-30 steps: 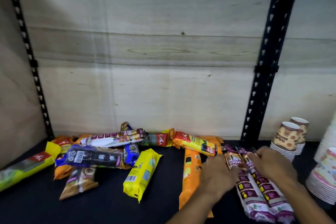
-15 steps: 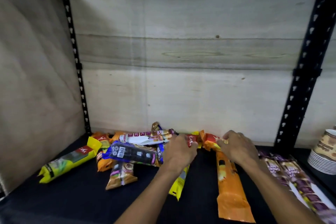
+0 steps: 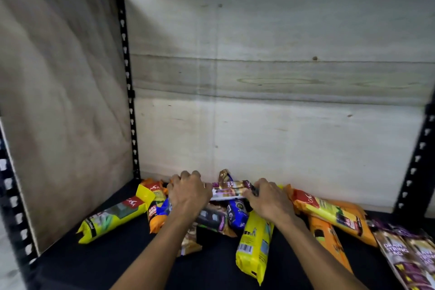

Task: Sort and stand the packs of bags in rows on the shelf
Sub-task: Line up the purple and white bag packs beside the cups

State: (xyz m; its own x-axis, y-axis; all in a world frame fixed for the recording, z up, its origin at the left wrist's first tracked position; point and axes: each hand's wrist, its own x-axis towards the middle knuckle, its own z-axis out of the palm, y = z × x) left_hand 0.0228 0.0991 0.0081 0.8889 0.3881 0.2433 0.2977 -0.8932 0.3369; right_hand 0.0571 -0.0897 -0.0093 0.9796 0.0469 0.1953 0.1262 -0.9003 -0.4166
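Observation:
Several packs of bags lie flat in a heap on the dark shelf [image 3: 98,266] near the back wall. My left hand [image 3: 188,195] and my right hand [image 3: 268,200] grip the two ends of a white and purple pack [image 3: 229,190] lying crosswise on top of the heap. A yellow pack [image 3: 255,245] lies under my right wrist. A yellow-green pack [image 3: 113,218] lies at the left. An orange and yellow pack [image 3: 329,213] and an orange pack [image 3: 327,240] lie to the right. Two purple drawstring packs [image 3: 409,259] lie side by side at the far right.
A plywood back wall [image 3: 282,125] and a plywood side panel [image 3: 58,113] close in the shelf. Black perforated posts stand at the left corner [image 3: 128,82] and at the right [image 3: 416,165]. Bare dark shelf surface shows at the front left.
The view swung left and both hands moved left along the back, from the packs near the middle to the white and purple pack, and closed on its ends.

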